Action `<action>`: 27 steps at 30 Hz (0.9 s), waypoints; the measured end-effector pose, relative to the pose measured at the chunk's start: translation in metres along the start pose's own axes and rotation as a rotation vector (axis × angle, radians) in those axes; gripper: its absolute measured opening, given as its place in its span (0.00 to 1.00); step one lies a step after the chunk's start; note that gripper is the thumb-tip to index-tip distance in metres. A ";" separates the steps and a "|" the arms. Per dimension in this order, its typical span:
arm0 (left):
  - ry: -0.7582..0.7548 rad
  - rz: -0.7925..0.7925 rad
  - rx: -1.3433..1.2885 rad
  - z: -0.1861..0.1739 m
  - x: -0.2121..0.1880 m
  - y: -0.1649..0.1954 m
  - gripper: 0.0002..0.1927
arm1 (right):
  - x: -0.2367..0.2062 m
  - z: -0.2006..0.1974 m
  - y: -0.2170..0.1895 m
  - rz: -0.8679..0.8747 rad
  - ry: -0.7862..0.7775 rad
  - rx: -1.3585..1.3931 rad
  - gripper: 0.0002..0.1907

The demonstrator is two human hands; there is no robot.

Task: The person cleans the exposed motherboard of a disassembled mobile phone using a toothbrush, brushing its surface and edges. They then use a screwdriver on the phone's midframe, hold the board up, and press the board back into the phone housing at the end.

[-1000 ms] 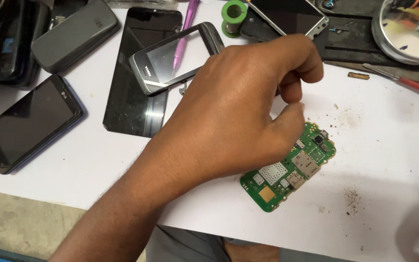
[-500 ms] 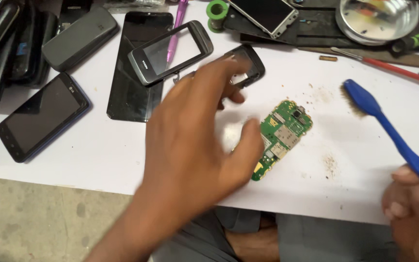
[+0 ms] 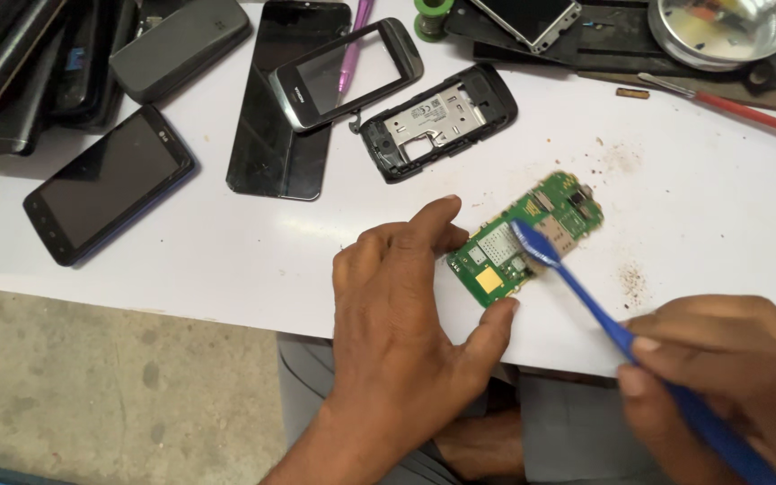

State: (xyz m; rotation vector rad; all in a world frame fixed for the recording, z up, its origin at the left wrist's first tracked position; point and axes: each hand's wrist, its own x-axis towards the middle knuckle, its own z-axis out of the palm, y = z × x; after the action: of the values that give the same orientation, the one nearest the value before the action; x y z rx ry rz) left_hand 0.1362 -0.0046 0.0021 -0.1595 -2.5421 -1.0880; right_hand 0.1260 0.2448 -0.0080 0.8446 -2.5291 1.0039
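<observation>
Small green phone circuit board [image 3: 524, 238] w/ metal shields is lying flat on the white tabletop [image 3: 226, 242], near the front edge, and is being pinned by the left hand [image 3: 401, 314]: index fingertip at the board's far-left corner, thumb at its near edge, so grasping the PCB by the edges, not clenched. Blue plastic brush [image 3: 586, 296] is being gripped by the right hand [image 3: 720, 377], fingers wrapped tight round the handle, bristle head resting on the board's middle. Brown debris specks [image 3: 632, 280] are lying on the table just right of the board. Judgement: strokes are best kept light and directed away from the holding fingers, toward the debris side; pressure should be eased over connectors and small parts; board to be kept flat so it isn't being levered up. Nearby, well apart: black opened phone rear housing [image 3: 437, 121], black touchscreen phone [image 3: 105, 184], red-handled screwdriver [image 3: 747, 108].
</observation>
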 end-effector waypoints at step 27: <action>-0.030 -0.109 -0.018 -0.001 0.005 0.002 0.39 | 0.002 0.004 0.003 -0.063 -0.074 -0.110 0.13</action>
State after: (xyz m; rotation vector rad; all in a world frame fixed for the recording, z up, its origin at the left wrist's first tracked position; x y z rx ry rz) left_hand 0.1323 -0.0044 0.0063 -0.0422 -2.5943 -1.1580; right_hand 0.1223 0.2431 -0.0122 0.9392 -2.5742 0.8203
